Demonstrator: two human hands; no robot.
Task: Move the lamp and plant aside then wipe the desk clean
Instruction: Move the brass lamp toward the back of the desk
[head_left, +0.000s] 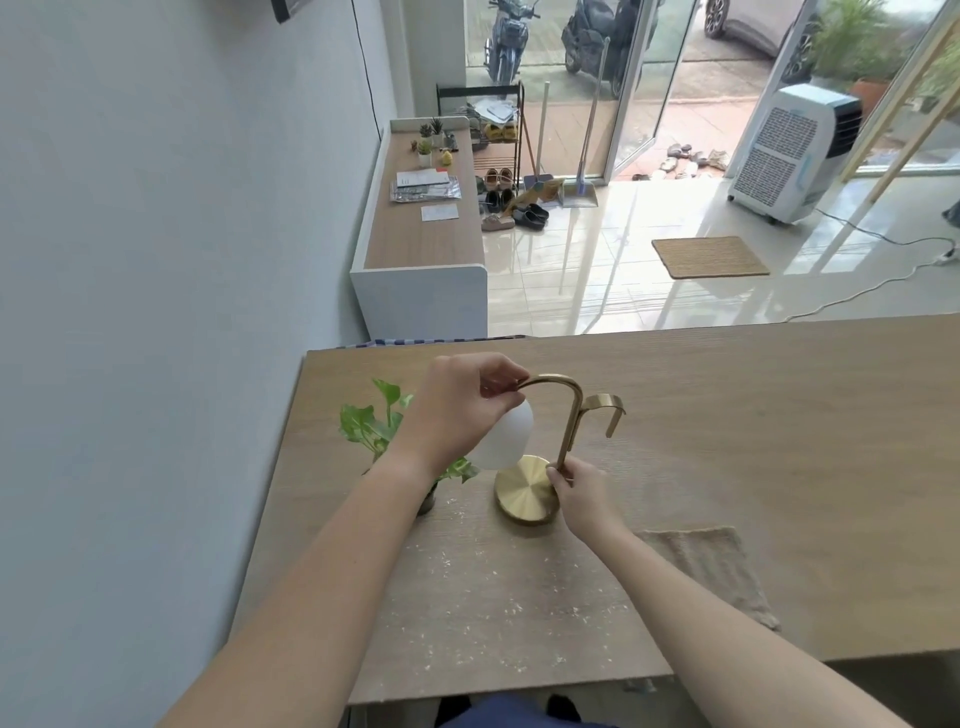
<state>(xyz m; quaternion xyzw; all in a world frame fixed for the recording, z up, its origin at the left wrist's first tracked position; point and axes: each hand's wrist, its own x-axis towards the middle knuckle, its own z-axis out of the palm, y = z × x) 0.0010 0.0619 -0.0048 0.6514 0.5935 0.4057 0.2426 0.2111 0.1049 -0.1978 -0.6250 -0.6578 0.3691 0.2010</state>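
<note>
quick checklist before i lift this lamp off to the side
1. Left hand grips the lamp at its curved top: ok.
2. Right hand pinches the stem near the base: ok.
3. Leftward path free: not ok, the plant stands just beside the shade.
4. Bare desk on the right to set it down: ok.
5. Cloth lying ready for wiping: ok.
6. Cord free: cannot tell.

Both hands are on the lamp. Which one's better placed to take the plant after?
Left, probably. The plant sits just beside the left hand, partly hidden behind that wrist. The right hand pinches the stem of the lamp, so the lamp stands between it and the plant.
</note>
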